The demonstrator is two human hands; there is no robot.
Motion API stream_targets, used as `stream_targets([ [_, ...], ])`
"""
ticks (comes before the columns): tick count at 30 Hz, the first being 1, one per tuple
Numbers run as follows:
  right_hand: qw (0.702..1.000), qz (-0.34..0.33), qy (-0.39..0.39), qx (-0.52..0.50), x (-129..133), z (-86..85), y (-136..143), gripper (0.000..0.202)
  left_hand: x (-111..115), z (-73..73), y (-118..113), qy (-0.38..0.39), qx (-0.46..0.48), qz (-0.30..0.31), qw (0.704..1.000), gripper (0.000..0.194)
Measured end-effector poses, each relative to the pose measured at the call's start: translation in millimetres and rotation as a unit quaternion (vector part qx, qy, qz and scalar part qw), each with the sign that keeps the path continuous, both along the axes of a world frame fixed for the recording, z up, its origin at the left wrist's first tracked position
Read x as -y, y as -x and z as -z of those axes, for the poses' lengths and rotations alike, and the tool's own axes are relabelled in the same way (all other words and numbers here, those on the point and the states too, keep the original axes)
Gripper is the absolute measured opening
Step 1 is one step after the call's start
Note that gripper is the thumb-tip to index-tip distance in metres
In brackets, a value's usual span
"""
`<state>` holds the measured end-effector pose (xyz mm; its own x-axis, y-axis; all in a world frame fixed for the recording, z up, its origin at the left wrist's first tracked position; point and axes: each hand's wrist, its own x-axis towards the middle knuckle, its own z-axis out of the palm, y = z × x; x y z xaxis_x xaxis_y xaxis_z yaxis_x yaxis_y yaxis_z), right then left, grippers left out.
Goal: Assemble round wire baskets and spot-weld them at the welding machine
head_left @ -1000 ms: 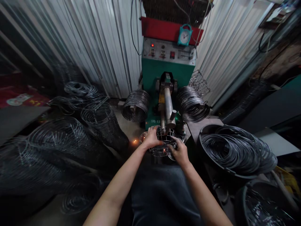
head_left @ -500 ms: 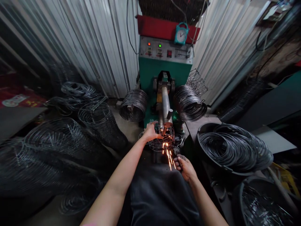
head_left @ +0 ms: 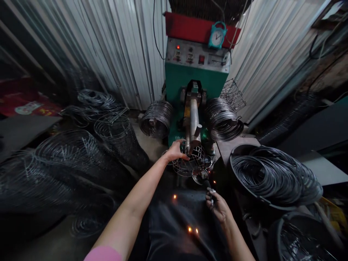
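A round wire basket (head_left: 181, 167) sits under the metal arms (head_left: 194, 116) of a green welding machine (head_left: 174, 81). My left hand (head_left: 175, 151) is curled over the basket's left rim, thumb to the right, fingers above. Below and right of the basket, my right hand (head_left: 217, 203) is closed around small shiny metal pieces, too small to make out. Just beyond its fingers, near the basket's lower right edge, is a shiny round metal part (head_left: 199, 175). A few glowing sparks lie over the dark apron (head_left: 187, 214).
Wire coils hang left (head_left: 156, 119) and right (head_left: 224, 119) of the machine. A tub (head_left: 233, 174) of wire rings and a bucket (head_left: 277, 235) of metal pieces stand right. Tall mesh rolls (head_left: 67, 156) stand left. A teal clock (head_left: 216, 35) is on the machine.
The spark stream under the electrodes has broken into a few scattered sparks. The green lamp has gone out. My right hand sits slightly lower and to the right, and the view has shifted.
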<state>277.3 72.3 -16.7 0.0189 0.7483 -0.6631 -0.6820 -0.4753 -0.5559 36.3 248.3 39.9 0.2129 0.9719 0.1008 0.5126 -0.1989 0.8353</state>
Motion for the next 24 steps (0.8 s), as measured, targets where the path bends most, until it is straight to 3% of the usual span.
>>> stream_targets([
  [4, 0.999, -0.004, 0.017, -0.030, 1, 3.8, -1, 0.013, 1, 1.8, 3, 0.004, -0.003, -0.004, 1.000, 0.102],
  [11, 0.997, -0.001, 0.041, -0.064, 1, 6.9, -3, 0.012, 8, -13.3, 3, -0.011, -0.078, -0.015, 0.997, 0.101],
  [15, 1.000, -0.010, -0.003, -0.006, 4, 14.0, -2, 0.023, 10, -19.0, 1, 0.000, -0.099, -0.016, 0.995, 0.098],
  [18, 0.990, -0.020, -0.060, 0.129, 10, 24.1, -3, 0.032, 9, -20.9, -1, -0.013, -0.118, -0.008, 0.993, 0.094],
  [20, 0.955, -0.046, -0.105, 0.275, 18, 32.3, -5, 0.034, 7, -19.7, 1, -0.016, -0.113, -0.003, 0.993, 0.095],
  [24, 0.821, -0.139, -0.228, 0.506, 46, 49.4, -13, 0.028, 7, -3.0, 25, 0.011, -0.008, 0.037, 0.999, 0.114],
])
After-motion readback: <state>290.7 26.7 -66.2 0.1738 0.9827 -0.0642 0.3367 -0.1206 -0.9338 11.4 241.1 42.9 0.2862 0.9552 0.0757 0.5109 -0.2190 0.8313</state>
